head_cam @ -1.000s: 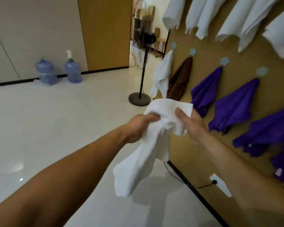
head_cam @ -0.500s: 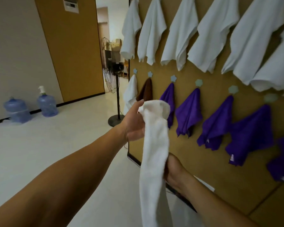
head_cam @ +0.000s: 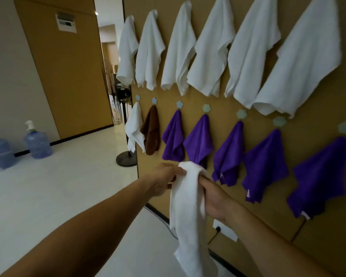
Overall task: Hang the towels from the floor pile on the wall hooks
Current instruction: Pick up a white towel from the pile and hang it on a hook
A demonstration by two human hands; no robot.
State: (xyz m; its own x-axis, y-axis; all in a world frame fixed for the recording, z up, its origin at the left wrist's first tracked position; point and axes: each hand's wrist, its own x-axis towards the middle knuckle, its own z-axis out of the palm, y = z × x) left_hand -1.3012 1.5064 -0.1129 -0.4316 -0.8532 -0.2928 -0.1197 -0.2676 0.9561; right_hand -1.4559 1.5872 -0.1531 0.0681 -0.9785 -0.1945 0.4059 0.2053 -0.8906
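I am holding the white towel point(head_cam: 188, 204) out in front of me, low at six o'clock in the view, just short of the brown wall panel point(head_cam: 268, 226). My left hand point(head_cam: 164, 179) is pinching its bunched top fold with curled fingers, and my right hand point(head_cam: 214, 198) is gripping it from the three o'clock side, a little lower. The rest is hanging limp. I am judging it light, soft and floppy, apt to slide off a hook unless I am taking it near a corner or a gathered fold. Every hook I am seeing is taken: white towels point(head_cam: 180, 50) across twelve o'clock, purple cloths point(head_cam: 266, 166) running toward three. The floor point(head_cam: 58, 186) at nine o'clock is pale and glossy, with water bottles point(head_cam: 37, 143) by the far wall and a fan stand point(head_cam: 126, 158) near the doorway.
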